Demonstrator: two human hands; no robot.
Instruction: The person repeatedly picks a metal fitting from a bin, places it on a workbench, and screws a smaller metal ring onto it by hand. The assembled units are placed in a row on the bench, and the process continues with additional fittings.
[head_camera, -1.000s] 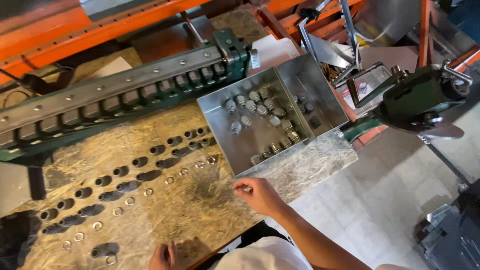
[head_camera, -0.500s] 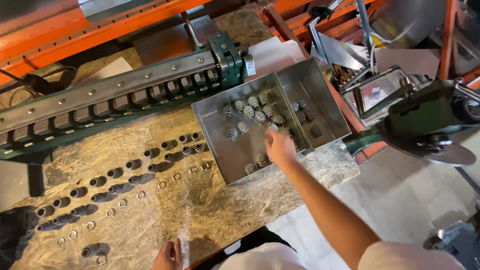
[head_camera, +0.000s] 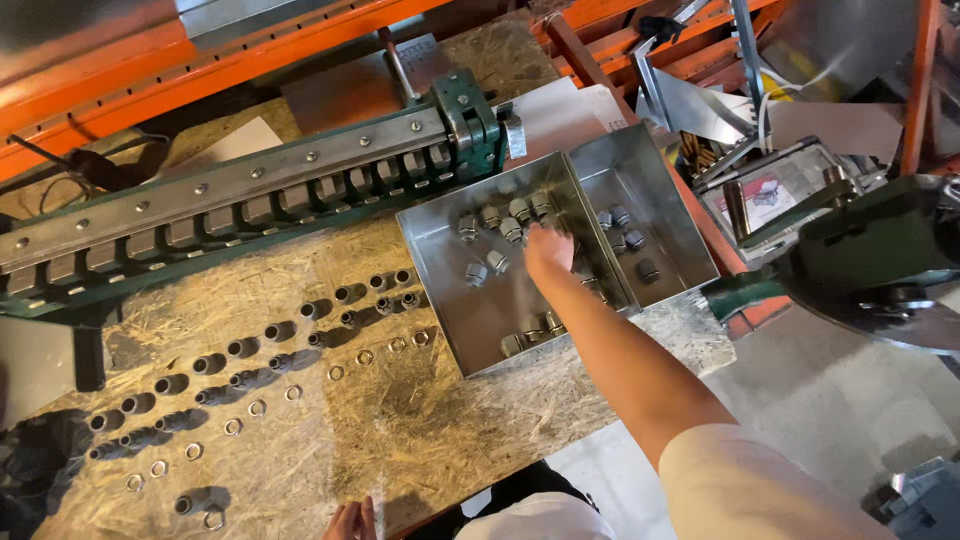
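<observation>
Fittings (head_camera: 500, 225), small and silvery, lie loose in the metal tray (head_camera: 440, 290), just under and beside our right hand (head_camera: 548, 252), which reaches down among them; we cannot tell whether its fingers grip one. Our left hand (head_camera: 350, 520) rests at the board's (head_camera: 420, 430) near edge, fingers loose, holding nothing. Rows of sleeves (head_camera: 250, 350) and rings (head_camera: 260, 407) lie between the hands.

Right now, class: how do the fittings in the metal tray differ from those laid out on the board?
The tray fittings lie loose and scattered inside the metal tray; the board fittings sit in slanted rows on the board. The right hand reaches among the tray fittings; no hand touches the board fittings. Both are small grey metal pieces.
</observation>
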